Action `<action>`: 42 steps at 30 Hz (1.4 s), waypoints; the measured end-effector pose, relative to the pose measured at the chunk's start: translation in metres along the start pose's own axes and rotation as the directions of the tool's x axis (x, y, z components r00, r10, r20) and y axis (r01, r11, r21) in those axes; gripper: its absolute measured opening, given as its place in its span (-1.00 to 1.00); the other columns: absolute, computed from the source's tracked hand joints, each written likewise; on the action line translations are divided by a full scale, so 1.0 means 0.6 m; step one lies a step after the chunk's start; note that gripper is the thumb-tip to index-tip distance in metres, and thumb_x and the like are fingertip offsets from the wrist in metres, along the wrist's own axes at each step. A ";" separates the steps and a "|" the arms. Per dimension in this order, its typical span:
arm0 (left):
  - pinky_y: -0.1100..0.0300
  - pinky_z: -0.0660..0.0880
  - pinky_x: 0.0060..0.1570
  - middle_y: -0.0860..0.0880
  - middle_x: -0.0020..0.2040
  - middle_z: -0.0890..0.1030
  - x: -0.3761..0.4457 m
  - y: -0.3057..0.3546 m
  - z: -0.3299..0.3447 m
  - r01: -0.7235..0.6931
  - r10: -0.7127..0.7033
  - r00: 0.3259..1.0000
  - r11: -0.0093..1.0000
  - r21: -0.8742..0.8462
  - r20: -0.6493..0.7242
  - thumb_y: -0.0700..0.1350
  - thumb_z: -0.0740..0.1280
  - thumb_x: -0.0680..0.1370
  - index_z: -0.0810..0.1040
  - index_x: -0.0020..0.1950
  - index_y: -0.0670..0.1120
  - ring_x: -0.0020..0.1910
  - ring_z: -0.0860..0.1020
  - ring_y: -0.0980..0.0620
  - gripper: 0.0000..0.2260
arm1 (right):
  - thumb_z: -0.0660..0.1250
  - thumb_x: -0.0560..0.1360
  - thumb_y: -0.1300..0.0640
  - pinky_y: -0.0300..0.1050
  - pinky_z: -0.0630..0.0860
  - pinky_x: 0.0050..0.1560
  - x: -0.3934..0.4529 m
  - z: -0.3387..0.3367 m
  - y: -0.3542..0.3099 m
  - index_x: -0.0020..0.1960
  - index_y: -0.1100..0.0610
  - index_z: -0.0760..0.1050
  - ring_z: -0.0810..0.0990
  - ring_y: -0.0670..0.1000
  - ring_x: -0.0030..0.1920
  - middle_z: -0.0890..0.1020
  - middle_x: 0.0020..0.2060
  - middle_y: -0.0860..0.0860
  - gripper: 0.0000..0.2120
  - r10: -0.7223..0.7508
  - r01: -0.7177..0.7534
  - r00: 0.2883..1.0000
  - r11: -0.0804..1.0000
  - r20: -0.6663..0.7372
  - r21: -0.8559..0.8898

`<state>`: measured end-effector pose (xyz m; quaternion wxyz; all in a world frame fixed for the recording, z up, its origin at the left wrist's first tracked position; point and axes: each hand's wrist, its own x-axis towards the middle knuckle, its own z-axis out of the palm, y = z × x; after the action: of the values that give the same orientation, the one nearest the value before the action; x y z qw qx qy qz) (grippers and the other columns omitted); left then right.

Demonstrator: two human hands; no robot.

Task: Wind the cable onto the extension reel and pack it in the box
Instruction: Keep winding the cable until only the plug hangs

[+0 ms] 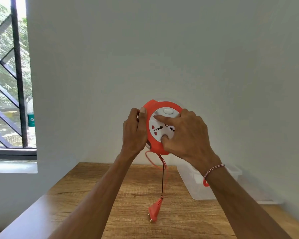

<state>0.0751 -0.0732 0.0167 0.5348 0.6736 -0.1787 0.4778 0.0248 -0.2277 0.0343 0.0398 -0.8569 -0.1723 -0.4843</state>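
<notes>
A: Where's the reel?

B: Reel (162, 126) is in the air above the bench (128, 195), socket face toward the camera, well clear of the box (197, 187). One reel, orange rim, white centre disc.

A: Hands?

B: Apart, both on it. Left hand (134, 131) wraps the left rim, thumb over the front edge. My read: that pins the housing. Right hand (186, 135) is spread over the white disc, index finger laid across near the button (167, 111), thumb tip pushed into a recess lower on the disc. Looks like the grip for turning the disc to draw cable in.

A: Why held up rather than on the bench?

B: Probably so the slack hangs free and feeds straight. Cable (163, 175) drops from the bottom of the reel in a loose loop; plug (154, 210) hangs at its end, low over the bench. Can't tell if it touches.

A: Counts?

B: One plug, two pins showing. One cable, thin red and dark strands. One socket plainly visible on the disc, one white button. One clear box, right side near the wall, open on top, something orange at its near side, partly hidden by the wrist.

A: Status?

B: Winding not finished, I'd say. Packing not begun.
</notes>
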 end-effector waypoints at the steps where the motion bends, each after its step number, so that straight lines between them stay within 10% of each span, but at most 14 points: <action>1: -0.10 0.61 -0.33 -0.03 -0.28 0.62 0.000 0.000 0.000 -0.001 0.001 1.000 1.000 0.004 -0.001 0.14 0.10 0.64 0.46 -0.02 -0.14 -0.35 0.62 0.00 -0.64 | 0.39 0.35 -0.21 0.08 0.53 0.12 -0.001 0.002 -0.003 0.36 -0.19 0.43 0.58 0.15 0.08 0.61 0.18 0.11 -0.42 0.032 -0.031 0.999 0.999 -0.023 0.045; 11: 0.15 0.64 -0.34 0.13 -0.24 0.62 0.001 -0.003 0.001 0.000 0.000 1.000 1.000 -0.005 0.004 0.10 0.10 0.66 0.47 0.00 -0.09 -0.28 0.64 0.11 -0.71 | 0.24 0.39 -0.43 -0.05 0.60 0.05 0.007 0.008 -0.007 0.37 0.01 0.46 0.67 0.08 0.01 0.64 0.18 0.01 -0.28 0.168 -0.161 0.986 0.968 -0.017 0.193; 16: 0.16 0.62 -0.33 0.14 -0.26 0.61 0.003 -0.004 -0.002 0.008 -0.008 1.000 0.999 -0.033 -0.007 0.06 0.11 0.67 0.46 0.01 -0.06 -0.28 0.63 0.09 -0.76 | 0.42 0.47 0.03 -0.01 0.60 0.07 0.015 -0.016 0.011 0.16 0.05 0.58 0.54 0.07 0.10 0.63 0.13 0.06 -0.72 -0.025 0.042 0.997 0.971 -0.076 0.234; 19: 0.26 0.62 -0.35 0.20 -0.25 0.62 0.003 -0.002 -0.001 0.003 -0.003 1.000 0.999 -0.044 -0.003 0.06 0.11 0.67 0.46 0.01 -0.03 -0.27 0.64 0.13 -0.78 | 0.49 0.39 0.22 0.08 0.52 0.16 0.016 -0.026 0.019 0.18 -0.13 0.56 0.35 0.13 0.29 0.46 0.34 0.06 -0.57 -0.148 0.121 0.980 0.973 0.132 0.197; 25: 0.22 0.63 -0.34 0.15 -0.25 0.62 0.004 -0.002 -0.002 -0.020 0.020 1.000 0.999 -0.046 0.010 0.06 0.11 0.66 0.46 0.00 -0.06 -0.27 0.65 0.11 -0.76 | 0.54 0.33 -0.06 0.15 0.48 0.18 0.008 -0.017 0.001 0.33 -0.25 0.43 0.39 0.18 0.28 0.45 0.32 0.11 -0.39 -0.150 0.164 0.971 0.985 0.189 -0.062; 42: -0.08 0.61 -0.34 0.05 -0.25 0.61 0.004 0.004 -0.003 -0.006 0.006 1.000 1.000 0.009 0.011 0.17 0.09 0.64 0.46 -0.05 -0.11 -0.34 0.61 0.04 -0.63 | 0.26 0.34 -0.46 -0.01 0.61 -0.03 0.000 0.018 -0.019 0.31 0.01 0.52 0.67 0.11 -0.06 0.68 0.09 0.04 -0.27 0.261 -0.222 0.956 0.942 -0.133 0.250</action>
<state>0.0736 -0.0719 0.0198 0.5295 0.6778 -0.1816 0.4768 0.0298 -0.2144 0.0273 0.2133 -0.8181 -0.1172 -0.5210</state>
